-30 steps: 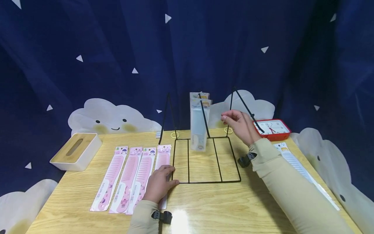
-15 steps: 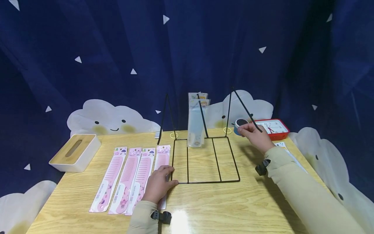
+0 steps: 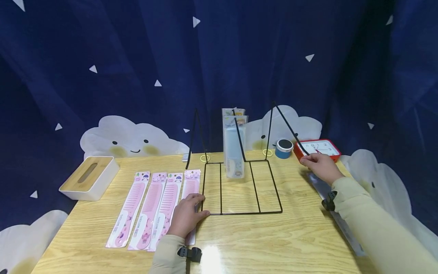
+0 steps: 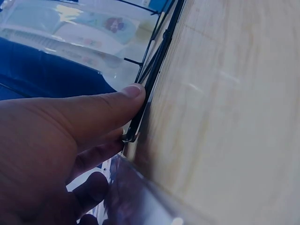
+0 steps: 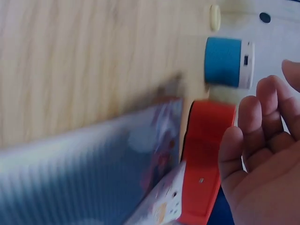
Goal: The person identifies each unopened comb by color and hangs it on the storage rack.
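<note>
Seen from the head, my left hand (image 3: 186,217) holds the front left corner of a black wire display rack (image 3: 253,188). In the left wrist view its thumb (image 4: 133,91) presses the wire bar (image 4: 152,77), with fingers below. My right hand (image 3: 321,167) is by the red alarm clock (image 3: 323,148), under a rack prong's end. Its fingers (image 5: 251,115) are loosely bent with nothing visible between them. Beneath that wrist lies a tilted, blurred packaged comb (image 5: 84,173); a second package corner (image 5: 171,199) shows beside it. Blue packaged combs (image 3: 234,152) hang on the middle prong.
Several pink packaged combs (image 3: 130,209) lie in a row at left, one partly under my left hand. A tissue box (image 3: 89,179) stands behind them. A small blue round speaker (image 3: 283,149) stands left of the clock. Yellow rings (image 3: 204,158) lie behind the rack.
My right hand has left the middle prong, touched the speaker, and moved right and down to the clock's front. The comb package there has shifted left and tilted. My left hand stays put.
</note>
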`<act>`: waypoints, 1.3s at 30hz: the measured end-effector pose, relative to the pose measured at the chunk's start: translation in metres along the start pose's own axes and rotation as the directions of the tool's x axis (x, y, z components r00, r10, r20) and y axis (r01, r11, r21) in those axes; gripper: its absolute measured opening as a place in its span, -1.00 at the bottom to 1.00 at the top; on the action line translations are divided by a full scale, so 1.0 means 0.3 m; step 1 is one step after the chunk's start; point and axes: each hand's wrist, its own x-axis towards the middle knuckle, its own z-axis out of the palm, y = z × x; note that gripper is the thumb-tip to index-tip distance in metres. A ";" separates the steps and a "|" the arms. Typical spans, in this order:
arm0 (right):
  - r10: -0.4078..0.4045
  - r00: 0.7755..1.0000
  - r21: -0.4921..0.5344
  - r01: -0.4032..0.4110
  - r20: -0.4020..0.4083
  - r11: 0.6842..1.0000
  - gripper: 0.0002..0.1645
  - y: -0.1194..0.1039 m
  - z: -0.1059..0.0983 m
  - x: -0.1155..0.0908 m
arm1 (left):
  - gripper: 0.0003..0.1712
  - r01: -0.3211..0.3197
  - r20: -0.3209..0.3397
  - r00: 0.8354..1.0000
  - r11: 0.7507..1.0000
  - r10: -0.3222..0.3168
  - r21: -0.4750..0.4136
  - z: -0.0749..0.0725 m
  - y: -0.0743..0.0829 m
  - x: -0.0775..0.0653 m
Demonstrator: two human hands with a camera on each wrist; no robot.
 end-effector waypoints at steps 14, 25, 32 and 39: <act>0.072 0.991 -0.151 -0.055 0.109 0.987 -0.28 0.173 -0.052 -0.003 | -0.42 -0.008 -0.008 1.000 1.000 0.008 -0.008 -0.004 0.005 -0.002; 0.249 0.968 -0.241 -0.237 0.021 0.941 -0.03 0.256 -0.100 -0.024 | -0.42 -0.003 -0.007 1.000 1.000 0.003 -0.008 0.000 0.000 0.000; 0.440 0.898 -0.192 -0.433 -0.007 0.881 -0.11 0.279 -0.112 -0.036 | -0.42 -0.016 -0.008 1.000 1.000 0.016 -0.008 -0.002 0.001 0.002; 0.408 0.910 -0.111 -0.414 -0.074 0.903 -0.48 0.296 -0.112 -0.045 | -0.41 0.001 0.000 1.000 1.000 -0.001 -0.008 0.000 0.001 -0.001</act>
